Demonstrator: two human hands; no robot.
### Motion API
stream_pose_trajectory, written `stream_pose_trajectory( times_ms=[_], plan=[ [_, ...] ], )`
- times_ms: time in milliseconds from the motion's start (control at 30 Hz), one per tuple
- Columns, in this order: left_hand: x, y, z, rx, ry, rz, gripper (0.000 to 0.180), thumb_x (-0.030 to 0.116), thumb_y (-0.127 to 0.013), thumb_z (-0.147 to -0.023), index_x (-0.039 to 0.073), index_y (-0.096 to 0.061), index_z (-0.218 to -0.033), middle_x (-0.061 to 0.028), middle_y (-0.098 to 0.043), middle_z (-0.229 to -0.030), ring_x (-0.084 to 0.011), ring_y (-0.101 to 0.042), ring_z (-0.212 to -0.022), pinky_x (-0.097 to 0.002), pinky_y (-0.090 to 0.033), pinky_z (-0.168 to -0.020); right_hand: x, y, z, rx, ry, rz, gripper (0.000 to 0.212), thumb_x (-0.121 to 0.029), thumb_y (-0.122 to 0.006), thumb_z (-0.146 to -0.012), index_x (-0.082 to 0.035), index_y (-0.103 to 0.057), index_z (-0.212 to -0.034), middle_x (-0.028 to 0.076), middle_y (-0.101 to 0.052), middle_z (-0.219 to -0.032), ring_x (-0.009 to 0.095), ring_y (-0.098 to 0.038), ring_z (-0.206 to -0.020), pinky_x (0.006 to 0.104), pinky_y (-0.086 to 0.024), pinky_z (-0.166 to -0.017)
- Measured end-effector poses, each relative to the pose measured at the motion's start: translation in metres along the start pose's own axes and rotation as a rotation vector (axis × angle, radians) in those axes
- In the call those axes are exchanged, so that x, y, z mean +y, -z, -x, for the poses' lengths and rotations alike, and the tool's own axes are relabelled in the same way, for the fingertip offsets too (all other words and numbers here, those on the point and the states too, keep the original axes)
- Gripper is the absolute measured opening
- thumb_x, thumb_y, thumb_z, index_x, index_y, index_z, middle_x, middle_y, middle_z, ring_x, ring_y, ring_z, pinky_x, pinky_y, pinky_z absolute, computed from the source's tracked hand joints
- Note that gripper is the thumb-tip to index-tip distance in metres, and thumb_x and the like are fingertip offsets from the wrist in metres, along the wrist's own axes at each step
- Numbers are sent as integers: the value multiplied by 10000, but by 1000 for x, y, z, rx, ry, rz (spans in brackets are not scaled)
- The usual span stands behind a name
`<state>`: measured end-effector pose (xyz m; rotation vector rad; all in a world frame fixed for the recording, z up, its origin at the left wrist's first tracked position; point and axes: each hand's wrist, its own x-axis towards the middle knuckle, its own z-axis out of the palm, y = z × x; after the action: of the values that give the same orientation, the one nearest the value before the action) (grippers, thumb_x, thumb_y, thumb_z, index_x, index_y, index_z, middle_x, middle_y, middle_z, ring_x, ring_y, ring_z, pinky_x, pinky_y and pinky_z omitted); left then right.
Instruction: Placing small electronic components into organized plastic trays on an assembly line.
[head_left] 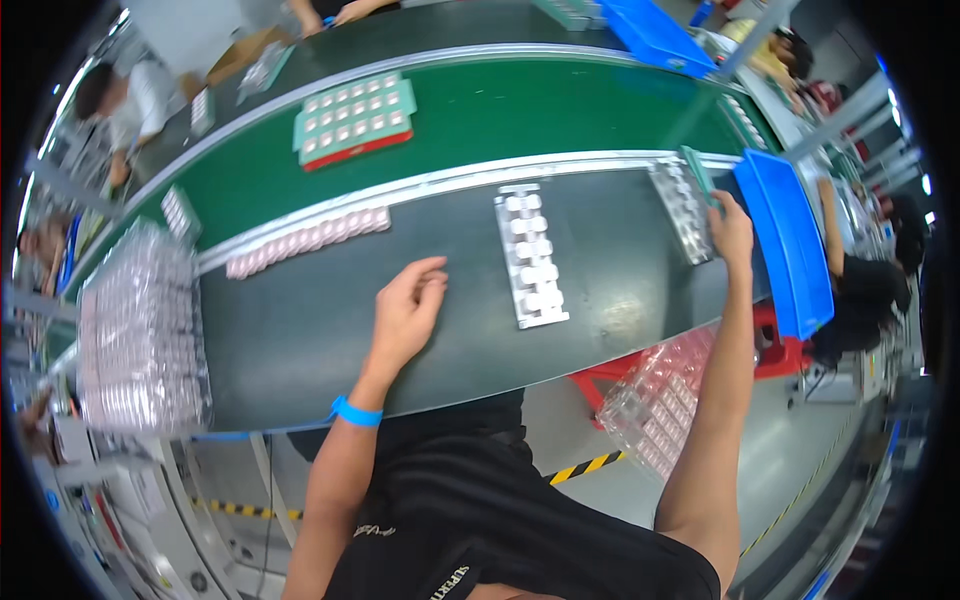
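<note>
My left hand (408, 305) hovers over the dark work surface (440, 350), its fingers loosely stretched and nothing in them. A blue band circles that wrist. To its right lies a long metal fixture (531, 255) with white rounded pieces in two rows. At the right end, my right hand (733, 232) is closed round the lower end of a thin green strip (698, 172), whose exact kind I cannot make out. Beside that hand lies a second metal fixture (682, 210), blurred. A row of small pale pink-white pieces (310, 240) stands along the far left edge.
A green conveyor belt (480, 115) runs behind, carrying a tray of square pieces (356, 118). Clear plastic trays (145, 330) are stacked at left. A blue bin (785, 245) borders the right end; bagged trays (660, 410) rest on a red stool (588, 385). Other people work around.
</note>
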<state>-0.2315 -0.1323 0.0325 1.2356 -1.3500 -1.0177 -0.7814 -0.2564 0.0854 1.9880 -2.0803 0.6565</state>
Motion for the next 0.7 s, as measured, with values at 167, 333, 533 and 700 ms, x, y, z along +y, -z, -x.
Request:
stream_pose_trajectory(
  times_ms=[167,333,533,700],
  plan=[
    [-4,32,16,6,-10,-162,255,61,-590,-1002,-13,-684,-1227,-116,-734,-1068,-155,-715,-958,-297,-579,-845,-14,-35,-3,17,88,-76,377,-199,-641,-970,-39,-677,-1309,230,-686,-1273,395,-641,-1198,444,-482,-1039],
    [5,27,16,-12,-52,-104,259,80,-598,-987,-14,-692,-1209,-134,-730,-1063,-174,-723,-948,-301,-578,-835,-47,-14,19,237,168,-68,357,-124,-653,-974,-12,-660,-1313,210,-704,-1226,400,-660,-1106,458,-506,-961],
    [15,72,35,32,-64,-191,276,75,-612,-960,0,-699,-1211,-120,-746,-1030,-171,-701,-847,-307,-563,-774,-169,-10,24,108,308,-265,292,-130,-624,-993,-7,-670,-1253,193,-660,-1237,364,-608,-1161,442,-463,-1016],
    [8,153,59,268,-136,-436,225,90,-628,-959,18,-739,-1141,-136,-757,-955,-195,-716,-783,-322,-566,-726,-326,12,20,-136,425,-570,281,-65,-642,-942,-13,-677,-1216,171,-660,-1225,346,-604,-1181,413,-436,-1059]
  ],
)
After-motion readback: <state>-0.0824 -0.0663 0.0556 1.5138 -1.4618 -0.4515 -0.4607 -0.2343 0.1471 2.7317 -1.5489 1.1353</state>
